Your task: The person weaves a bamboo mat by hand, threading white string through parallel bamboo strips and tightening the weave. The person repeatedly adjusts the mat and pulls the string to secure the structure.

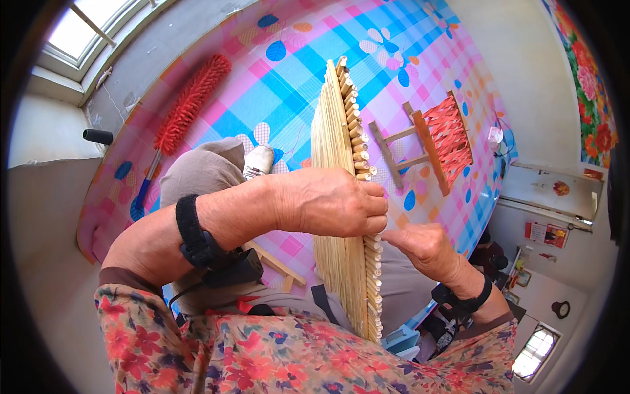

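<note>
A thick mat of pale straw-coloured stalks (338, 262) stands on edge across my lap, its row of cut stalk ends facing right. My left hand (344, 200) is closed over that row at mid-length, fingers curled down on the edge. What lies inside the fist is mostly hidden. Just to the right and slightly nearer, my right hand (425, 249) has thumb and fingers pinched together by the stalk ends. Anything between those fingertips is too small or covered to make out.
A wooden stool with a red woven seat (449, 141) lies tipped on the checked floor covering (295, 85) at right. A red fluffy duster (190, 105) lies at left. Beside my right leg sits a light-blue plastic item (401, 340). A wooden frame piece (279, 264) shows below my left forearm.
</note>
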The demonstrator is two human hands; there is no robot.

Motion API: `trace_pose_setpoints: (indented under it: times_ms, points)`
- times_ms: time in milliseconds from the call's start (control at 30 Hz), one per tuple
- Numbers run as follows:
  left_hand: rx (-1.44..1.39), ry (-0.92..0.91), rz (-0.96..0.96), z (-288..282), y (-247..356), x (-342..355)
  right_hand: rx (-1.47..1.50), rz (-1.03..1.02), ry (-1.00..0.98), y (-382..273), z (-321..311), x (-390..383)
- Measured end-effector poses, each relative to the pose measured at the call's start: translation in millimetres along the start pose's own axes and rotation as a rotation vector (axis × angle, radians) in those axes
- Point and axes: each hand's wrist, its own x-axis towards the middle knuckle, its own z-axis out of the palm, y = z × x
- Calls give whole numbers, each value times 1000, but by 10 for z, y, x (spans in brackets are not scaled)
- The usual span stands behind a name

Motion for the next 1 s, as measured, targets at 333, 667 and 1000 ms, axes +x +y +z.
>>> trace_pose_setpoints:
  times_ms: [333,667,1000]
  points:
    - [5,26,-11,3,-9,-14,15,-18,12,31,80,40]
    - [-20,62,-11,-3,-3,-61,90,-6,52,34,175,80]
    - [-36,37,-27,-54,-20,-42,165,-13,53,52,262,183]
